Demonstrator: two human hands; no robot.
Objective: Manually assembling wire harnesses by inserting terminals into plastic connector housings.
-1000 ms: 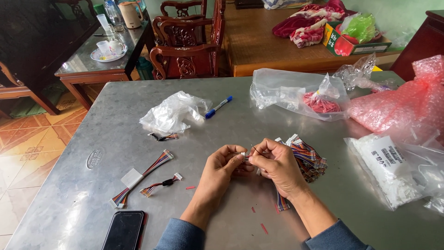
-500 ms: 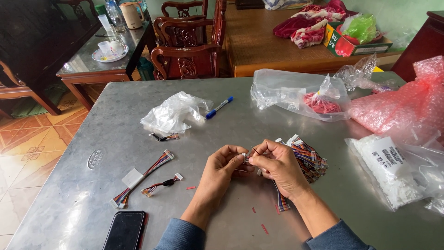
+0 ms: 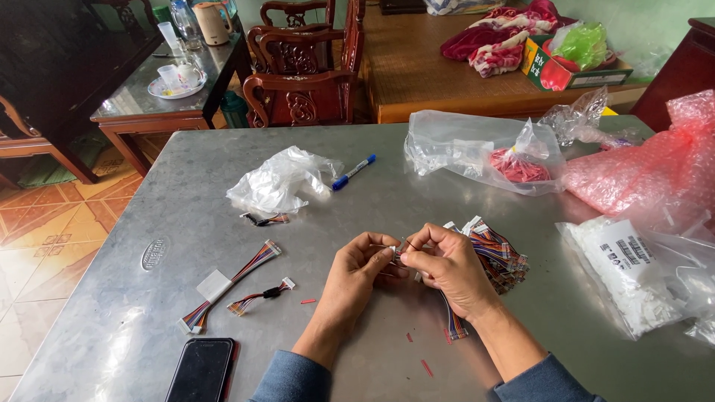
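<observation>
Where both hands (image 3: 406,264) pinch, fingers hide the connector — wire bundle (image 3: 499,253) beside.

**Small wire harness pinched over the bench**

A thin multicoloured wire harness (image 3: 398,257) sits between both sets of fingers, its small pale connector end just showing where the fingertips meet, lifted a little above the grey metal bench (image 3: 477,195). Most of it is hidden by the fingers, so the exact pose is hard to tell. A length of striped ribbon wire (image 3: 453,321) trails out below the right wrist and lies flat on the bench, ending in a small connector. Just beside it, to the right, the pile of matching harnesses (image 3: 497,253) lies heaped, connectors pointing up and outward.
</observation>
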